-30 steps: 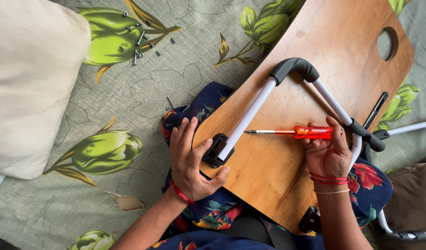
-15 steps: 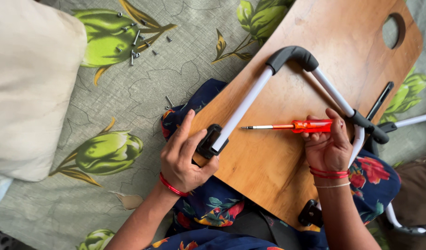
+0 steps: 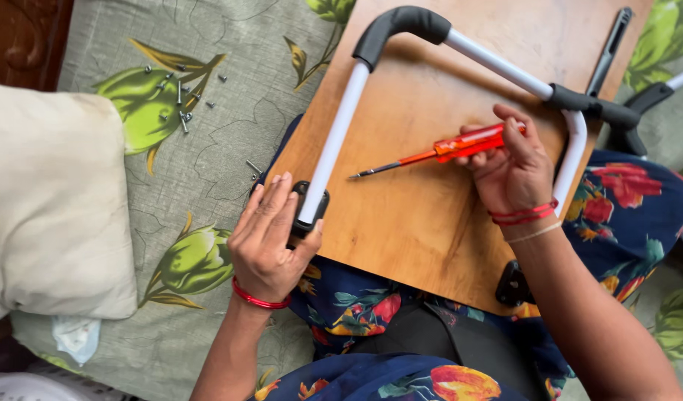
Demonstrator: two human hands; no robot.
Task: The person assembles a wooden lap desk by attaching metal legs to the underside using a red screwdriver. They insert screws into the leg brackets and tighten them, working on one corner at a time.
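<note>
While the right hand is closed around the orange handle of a screwdriver, its thin shaft points left and down, the tip hovering just above the wooden board and touching nothing that I can see. The left hand lies with fingers together, pressed over the black end piece of a white tube frame, pinning it at the board's near-left edge. That frame bends through a black corner and runs across the board to a second black joint near the right wrist. The board itself rests on the person's lap, over floral cloth.

Further out, a small heap of loose screws lies on the leaf-printed sheet, well apart from both hands, with two more beside the board's edge. A pale pillow sits at far left.

As I judge it, the board could tip on the soft lap if the left hand eases, and the end piece would shift. Screws may roll into the sheet's folds.
</note>
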